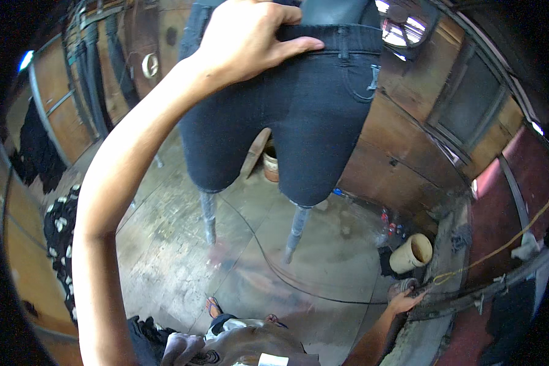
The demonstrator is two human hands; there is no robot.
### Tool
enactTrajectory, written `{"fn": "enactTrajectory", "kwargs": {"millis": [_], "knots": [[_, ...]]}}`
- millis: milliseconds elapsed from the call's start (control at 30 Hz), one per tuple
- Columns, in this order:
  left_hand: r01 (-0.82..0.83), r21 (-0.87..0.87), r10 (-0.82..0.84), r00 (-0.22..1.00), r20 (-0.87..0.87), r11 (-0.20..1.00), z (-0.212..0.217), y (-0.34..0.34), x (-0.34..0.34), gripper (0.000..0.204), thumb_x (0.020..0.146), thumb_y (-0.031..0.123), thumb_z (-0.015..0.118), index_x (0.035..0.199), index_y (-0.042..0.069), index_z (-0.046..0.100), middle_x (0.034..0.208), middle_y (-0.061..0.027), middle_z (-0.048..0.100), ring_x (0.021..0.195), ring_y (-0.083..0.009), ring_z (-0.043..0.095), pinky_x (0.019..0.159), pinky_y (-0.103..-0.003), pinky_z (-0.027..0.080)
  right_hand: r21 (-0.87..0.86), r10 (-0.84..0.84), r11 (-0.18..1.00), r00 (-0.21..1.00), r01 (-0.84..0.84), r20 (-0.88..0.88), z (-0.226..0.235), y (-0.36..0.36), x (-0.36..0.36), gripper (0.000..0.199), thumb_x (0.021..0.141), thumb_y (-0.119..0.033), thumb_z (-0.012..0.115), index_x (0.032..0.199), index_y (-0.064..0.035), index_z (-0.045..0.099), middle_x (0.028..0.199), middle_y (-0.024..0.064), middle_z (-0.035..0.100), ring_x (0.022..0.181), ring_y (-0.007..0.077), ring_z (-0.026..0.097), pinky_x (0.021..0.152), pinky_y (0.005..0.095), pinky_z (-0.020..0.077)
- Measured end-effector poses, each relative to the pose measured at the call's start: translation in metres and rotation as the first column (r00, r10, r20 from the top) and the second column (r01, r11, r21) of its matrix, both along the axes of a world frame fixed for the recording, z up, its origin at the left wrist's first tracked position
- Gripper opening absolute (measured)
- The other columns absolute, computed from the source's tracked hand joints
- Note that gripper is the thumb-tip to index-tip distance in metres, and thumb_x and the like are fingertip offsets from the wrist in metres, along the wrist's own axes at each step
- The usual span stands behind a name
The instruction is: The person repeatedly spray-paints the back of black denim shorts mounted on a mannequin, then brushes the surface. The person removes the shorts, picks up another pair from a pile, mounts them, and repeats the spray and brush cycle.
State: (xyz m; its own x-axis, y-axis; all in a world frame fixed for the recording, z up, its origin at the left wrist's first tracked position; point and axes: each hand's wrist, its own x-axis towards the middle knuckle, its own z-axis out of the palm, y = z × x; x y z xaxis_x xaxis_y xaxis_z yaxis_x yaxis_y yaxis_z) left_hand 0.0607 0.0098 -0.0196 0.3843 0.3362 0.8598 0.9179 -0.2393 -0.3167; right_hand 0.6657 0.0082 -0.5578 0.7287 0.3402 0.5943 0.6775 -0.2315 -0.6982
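left fingers: curled over the waistband, thumb [299, 44] flat on the front; gripping the dark jeans [299, 116]
left hand [247, 39]: raised high, forearm up from the lower left
jeans: stretched on a leg-shaped form, two metal tubes [208, 216] out of the cuffs toward the concrete floor [323, 256]
right fingers: closed on a valve or handle [402, 285] at the ledge, grip partly hidden
right hand [405, 300]: low right, by the pipe [470, 297]
nearby: cream pot [412, 252] on its side near the ledge, dark cable [268, 262] across the floor
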Motion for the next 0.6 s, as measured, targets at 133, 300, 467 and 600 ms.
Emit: {"fn": "enactTrajectory", "kwargs": {"millis": [133, 300, 467, 600], "knots": [[-0.025, 0.011, 0.025, 1.0, -0.008, 1.0, -0.003, -0.006, 0.003, 0.042, 0.087, 0.045, 0.076, 0.074, 0.007, 0.064, 0.067, -0.0175, 0.062, 0.071, -0.0377, 0.064, 0.073, -0.045, 0.047, 0.065, 0.114, 0.992, 0.993, -0.113, -0.021, -0.011, -0.011, 0.003, 0.07, 0.103, -0.044, 0.058, 0.155, -0.0024, 0.039, 0.155, 0.0252, 0.044, 0.14, 0.0427, 0.045, 0.115, 0.05, 0.0363], [-0.075, -0.073, 0.074, 0.997, -0.016, 0.994, -0.002, -0.003, 0.003, 0.04, 0.09, 0.045, 0.071, 0.077, 0.007, 0.067, 0.068, -0.0181, 0.065, 0.071, -0.0384, 0.065, 0.073, -0.046, 0.048, 0.295, 0.404, 0.897, 0.881, -0.329, -0.247, -0.002, -0.044, -0.032, 0.07, 0.102, -0.037, 0.064, 0.155, 0.0011, 0.039, 0.157, 0.0232, 0.044, 0.139, 0.0363, 0.048, 0.116, 0.046, 0.0361], [-0.026, 0.125, 0.041, 0.992, -0.123, 0.992, -0.008, 0.018, -0.005, 0.04, 0.091, 0.048, 0.071, 0.085, 0.009, 0.071, 0.07, -0.0141, 0.066, 0.072, -0.0324, 0.068, 0.074, -0.041, 0.05, 0.444, 0.657, 0.753, 0.509, -0.486, -0.557, 0.029, -0.094, -0.084, 0.053, 0.104, -0.044, 0.059, 0.136, -0.0026, 0.057, 0.114, 0.0108, 0.067, 0.074, 0.0143, 0.061, 0.054, 0.0279, 0.0458], [-0.021, 0.228, 0.06, 0.984, -0.166, 0.973, -0.012, 0.033, -0.006, 0.041, 0.092, 0.053, 0.067, 0.092, 0.013, 0.074, 0.07, -0.0117, 0.069, 0.074, -0.0284, 0.071, 0.076, -0.038, 0.052, 0.361, 0.581, 0.807, 0.515, -0.468, -0.63, 0.064, -0.117, -0.118, 0.049, 0.104, -0.048, 0.057, 0.126, -0.0046, 0.062, 0.104, 0.0085, 0.07, 0.071, 0.013, 0.058, 0.05, 0.0275, 0.0409]]}}
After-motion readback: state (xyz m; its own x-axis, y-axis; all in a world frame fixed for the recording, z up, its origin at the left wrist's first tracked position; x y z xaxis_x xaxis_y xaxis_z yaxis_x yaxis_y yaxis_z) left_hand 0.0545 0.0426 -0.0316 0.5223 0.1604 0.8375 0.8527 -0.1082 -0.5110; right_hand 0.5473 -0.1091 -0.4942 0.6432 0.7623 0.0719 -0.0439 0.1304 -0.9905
